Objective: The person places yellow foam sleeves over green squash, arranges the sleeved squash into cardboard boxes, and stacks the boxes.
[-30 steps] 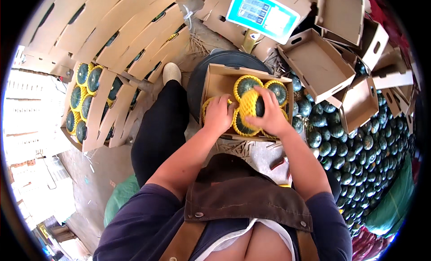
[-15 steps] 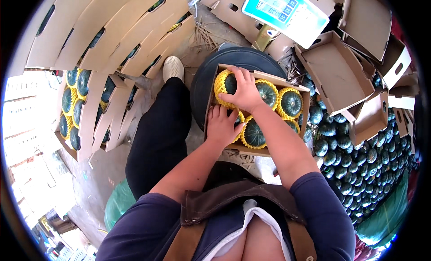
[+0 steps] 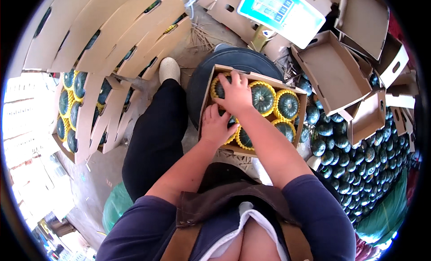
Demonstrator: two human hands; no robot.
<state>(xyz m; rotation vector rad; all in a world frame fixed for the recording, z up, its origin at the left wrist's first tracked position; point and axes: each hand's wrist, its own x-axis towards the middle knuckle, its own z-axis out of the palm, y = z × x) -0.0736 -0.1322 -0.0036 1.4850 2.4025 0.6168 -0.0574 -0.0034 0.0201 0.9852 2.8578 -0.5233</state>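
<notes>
Dark green pumpkins in yellow foam nets fill a shallow cardboard box (image 3: 295, 88) in front of me. At its far left corner, my right hand (image 3: 236, 96) grips a netted pumpkin (image 3: 217, 90), thumb on the near side and fingers over the top. My left hand (image 3: 216, 128) lies with fingers spread over the near-left pumpkin (image 3: 230, 122) and largely covers it. Other netted pumpkins, such as the one at the middle of the far row (image 3: 262, 98) and the far right one (image 3: 287, 105), sit to the right of my hands. My right forearm partly hides the near row.
Under the box is a round dark platform (image 3: 197, 88), with a lit scale display (image 3: 281, 14) beyond. Stacked cardboard boxes (image 3: 112, 32) of pumpkins stand left. Empty cartons (image 3: 334, 72) lie at the right over a large heap of loose pumpkins (image 3: 354, 167).
The far-left pumpkin sits deeper in the corner, with my right hand lower and further left over it. My left hand has shifted slightly left. The view has moved a little.
</notes>
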